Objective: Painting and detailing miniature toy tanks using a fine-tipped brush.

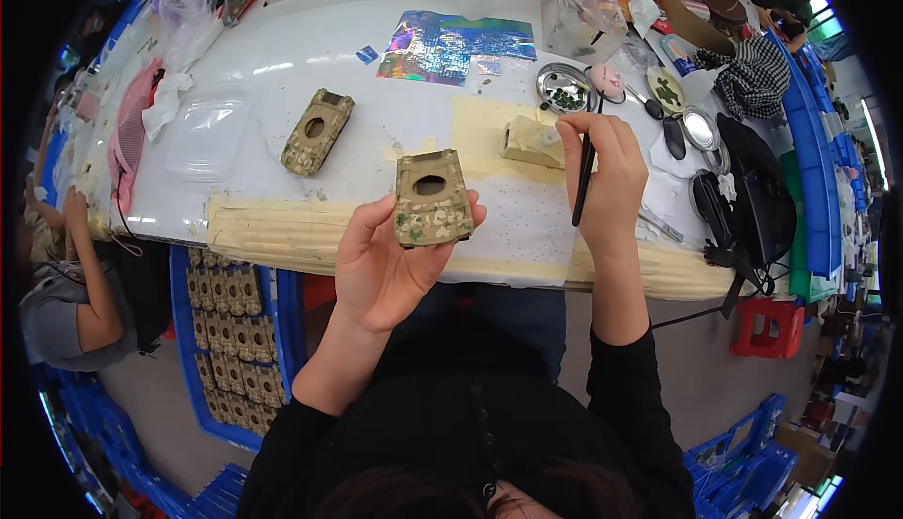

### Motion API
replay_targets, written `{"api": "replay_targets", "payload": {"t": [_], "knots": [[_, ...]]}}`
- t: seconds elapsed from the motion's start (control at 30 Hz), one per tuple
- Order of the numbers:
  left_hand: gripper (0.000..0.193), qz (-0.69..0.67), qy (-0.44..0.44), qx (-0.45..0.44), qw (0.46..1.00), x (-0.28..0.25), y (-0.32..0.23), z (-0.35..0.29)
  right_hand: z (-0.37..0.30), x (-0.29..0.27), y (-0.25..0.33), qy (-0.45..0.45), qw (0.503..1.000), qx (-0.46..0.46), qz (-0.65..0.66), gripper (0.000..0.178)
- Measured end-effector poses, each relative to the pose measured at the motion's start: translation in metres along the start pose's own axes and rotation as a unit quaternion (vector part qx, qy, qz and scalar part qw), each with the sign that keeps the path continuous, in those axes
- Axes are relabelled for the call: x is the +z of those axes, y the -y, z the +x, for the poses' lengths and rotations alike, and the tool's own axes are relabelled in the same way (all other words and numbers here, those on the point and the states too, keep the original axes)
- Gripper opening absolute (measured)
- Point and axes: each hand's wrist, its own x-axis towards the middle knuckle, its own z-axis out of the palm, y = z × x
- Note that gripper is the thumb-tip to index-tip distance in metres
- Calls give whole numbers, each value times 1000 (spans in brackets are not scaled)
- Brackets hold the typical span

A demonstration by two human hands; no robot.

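Note:
My left hand [376, 270] grips a camouflage-patterned toy tank hull [433, 201] by its sides, tilted so its top with a round hole faces up. My right hand [607, 176] is closed around a slim black tool [585, 176], whose thin end points away from me. Whether it is a brush or tweezers I cannot tell. The fingertips of that hand are beside a tape-covered block [531, 139] on the table. Farther left, a second tank hull [318, 132] lies on the white table, touched by neither hand.
A round metal dish [564, 86] with small dark green pieces stands at the back right, near a dish of green parts [665, 91]. Shiny holographic sheet [423, 44] lies behind. Below left, a blue crate [193, 369] holds several hulls. A red stool [767, 328] stands right.

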Motion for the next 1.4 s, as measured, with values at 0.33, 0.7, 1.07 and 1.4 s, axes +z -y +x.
{"api": "replay_targets", "payload": {"t": [0.33, 0.7, 1.07, 1.4], "knots": [[58, 9, 19, 0, 1000, -10, 0, 0, -44, -63, 1, 48, 947, 208, 240, 29], [60, 35, 9, -10, 999, -10, 9, 9, -89, -66, -11, 120, 863, 309, 381, 14], [61, 35, 6, -8, 999, -11, 11, 9, -90, -68, -11, 169, 851, 343, 359, 10], [61, 31, -3, -10, 999, -11, 11, 10, -88, -69, -10, 179, 846, 344, 364, 11]]}}
